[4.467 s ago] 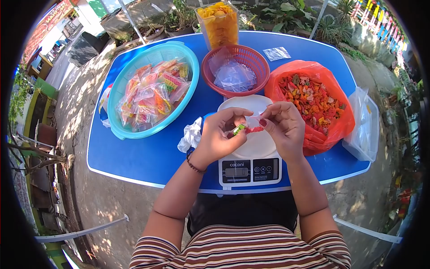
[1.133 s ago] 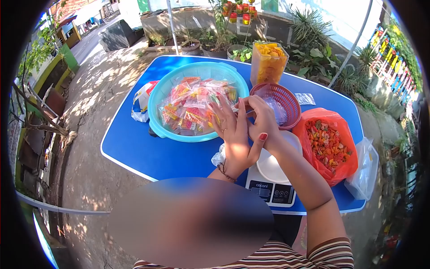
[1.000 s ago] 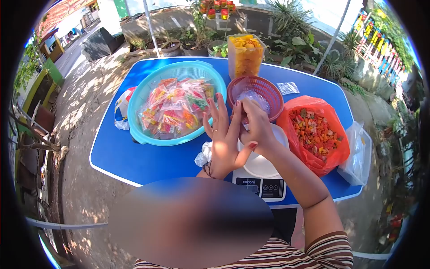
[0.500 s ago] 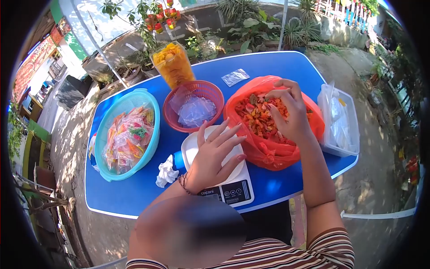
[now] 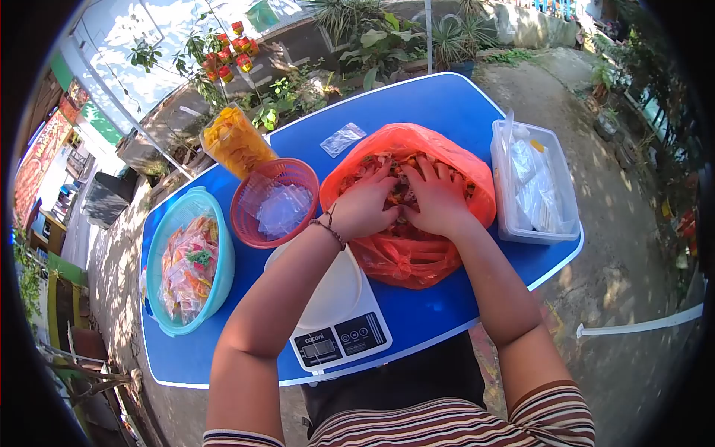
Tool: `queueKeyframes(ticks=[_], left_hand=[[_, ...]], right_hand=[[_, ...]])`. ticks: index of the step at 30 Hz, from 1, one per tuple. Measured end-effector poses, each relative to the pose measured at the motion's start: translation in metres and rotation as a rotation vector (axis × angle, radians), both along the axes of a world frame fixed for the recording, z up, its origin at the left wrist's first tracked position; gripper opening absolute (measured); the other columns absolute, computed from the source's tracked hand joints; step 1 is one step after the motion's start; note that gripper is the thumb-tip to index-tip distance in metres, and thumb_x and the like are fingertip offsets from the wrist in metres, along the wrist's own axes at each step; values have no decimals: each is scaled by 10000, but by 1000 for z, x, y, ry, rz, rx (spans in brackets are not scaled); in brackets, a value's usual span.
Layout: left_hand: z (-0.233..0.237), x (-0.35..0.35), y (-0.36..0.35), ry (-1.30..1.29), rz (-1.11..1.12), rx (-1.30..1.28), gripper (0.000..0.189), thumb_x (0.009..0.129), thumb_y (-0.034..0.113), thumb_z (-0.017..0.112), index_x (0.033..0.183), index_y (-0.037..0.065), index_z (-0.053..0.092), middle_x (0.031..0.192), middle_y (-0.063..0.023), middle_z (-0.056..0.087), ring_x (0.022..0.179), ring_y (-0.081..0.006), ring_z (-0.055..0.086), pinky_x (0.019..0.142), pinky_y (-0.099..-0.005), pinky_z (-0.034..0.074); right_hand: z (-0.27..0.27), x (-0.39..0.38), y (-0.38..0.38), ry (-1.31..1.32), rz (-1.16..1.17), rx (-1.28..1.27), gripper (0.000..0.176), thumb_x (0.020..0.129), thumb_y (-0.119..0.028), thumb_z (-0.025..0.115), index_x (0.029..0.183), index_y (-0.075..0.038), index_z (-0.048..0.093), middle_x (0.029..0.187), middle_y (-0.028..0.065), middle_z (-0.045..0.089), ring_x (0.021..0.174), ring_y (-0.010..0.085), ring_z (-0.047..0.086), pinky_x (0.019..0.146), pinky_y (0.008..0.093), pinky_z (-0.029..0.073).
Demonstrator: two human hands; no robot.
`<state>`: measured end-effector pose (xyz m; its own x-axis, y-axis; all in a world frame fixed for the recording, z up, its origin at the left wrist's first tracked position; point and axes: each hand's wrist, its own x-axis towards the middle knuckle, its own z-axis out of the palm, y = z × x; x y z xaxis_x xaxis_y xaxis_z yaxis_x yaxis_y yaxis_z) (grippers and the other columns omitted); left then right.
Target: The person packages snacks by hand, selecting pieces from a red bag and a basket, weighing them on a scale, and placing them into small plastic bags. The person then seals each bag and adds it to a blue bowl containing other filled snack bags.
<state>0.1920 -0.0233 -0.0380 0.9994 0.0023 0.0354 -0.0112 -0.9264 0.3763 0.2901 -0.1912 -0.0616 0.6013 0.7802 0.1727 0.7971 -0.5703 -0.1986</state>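
Observation:
My left hand [image 5: 369, 203] and my right hand [image 5: 436, 195] are both inside the open red plastic bag [image 5: 413, 264], their fingers spread over its orange and reddish dried pieces [image 5: 406, 165]. The thumbs come close together near the middle of the bag. A bracelet circles my left wrist. Below my left forearm stands a white kitchen scale [image 5: 350, 335] with a round white plate, partly covered by the arm. The red basket [image 5: 316, 182] to the left of the bag holds small clear plastic packets [image 5: 283, 210].
A turquoise basket [image 5: 227, 261] of filled packets [image 5: 190, 272] stands at the left of the blue table [image 5: 447, 97]. Behind the red basket is a clear container of yellow chips [image 5: 234, 138]. A clear packet [image 5: 342, 139] lies at the back; a plastic box [image 5: 536, 237] with bags stands right.
Both hands have moved down into the red bag, my left from above the scale and my right from above the pieces. The view has shifted, and the table items appear farther left.

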Motion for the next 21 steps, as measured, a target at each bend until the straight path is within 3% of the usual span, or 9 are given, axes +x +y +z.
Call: queueKeyframes(ticks=[2,8,11,14,17,19,21], left_hand=[[7,4,5,46,-25,3,640,885,320,719,1401,-1,519,1595,-248,350,1347,-407,508,1109,-436,440],[19,-4,4,65,-38,-74,758,862,410,765,1424,-14,483,1546,-269,402,1368,-419,477,1126,-449,418],[13,-10,2,-52,-35,-143,801,853,452,763,1433,-17,472,1535,-270,406,1357,-433,477,1124,-464,421],[2,-17,0,-72,-45,-71,744,858,435,758,1430,30,507,1513,-255,433,1337,-430,494,1113,-461,432],[5,-21,1,-68,-96,42,646,866,398,751,1398,82,562,1482,-232,469,1302,-421,527,1090,-453,453],[3,-23,0,-94,-118,38,560,873,358,745,1357,110,609,1443,-210,513,1266,-404,559,1068,-451,470],[15,-28,-4,53,-68,-37,512,882,282,745,1342,99,614,1434,-179,527,1248,-370,577,1060,-444,480]], right_hand=[[20,-1,-1,108,7,-69,753,787,-312,774,1451,-131,468,1520,190,397,1401,429,390,1114,613,367],[1,-2,-8,91,113,127,563,775,-195,767,1292,-83,575,1419,188,486,1190,408,574,1005,468,512],[15,2,-12,249,207,90,491,775,-210,771,1202,-26,612,1291,242,575,1073,409,649,939,472,539],[18,11,-15,323,344,249,428,775,-180,754,1160,-25,647,1162,224,654,1045,391,660,913,449,539],[15,16,-20,333,275,368,362,790,-124,740,1130,-29,654,1051,183,702,1045,377,660,913,459,522],[17,21,-23,343,156,327,332,826,-101,687,1149,-35,649,1083,203,694,1021,376,664,898,459,521],[23,24,-26,364,10,255,324,848,-91,653,1167,-36,649,1077,216,692,1018,375,667,898,452,523]])
